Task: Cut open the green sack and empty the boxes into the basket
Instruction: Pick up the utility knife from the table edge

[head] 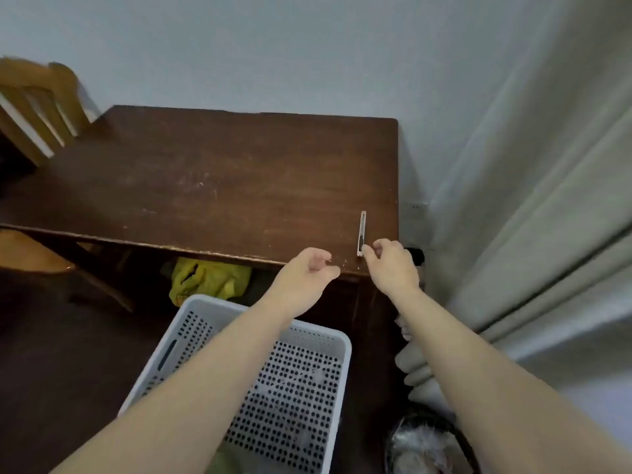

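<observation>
A slim white box cutter (361, 230) lies on the dark wooden table (219, 186) near its front right corner. My right hand (391, 265) is at the cutter's near end, fingertips touching or pinching it. Just left of it, my left hand (309, 271) hovers over the table's front edge, its fingers loosely curled and holding nothing. The green sack (208, 280) lies crumpled on the floor under the table. In front of the sack stands the white perforated basket (338, 347), partly hidden by my left forearm.
A wooden chair (37, 107) stands at the table's far left corner. A grey curtain (533, 217) hangs along the right. A dark bin lined with plastic (427, 443) sits on the floor to the right of the basket. The floor is dark brown.
</observation>
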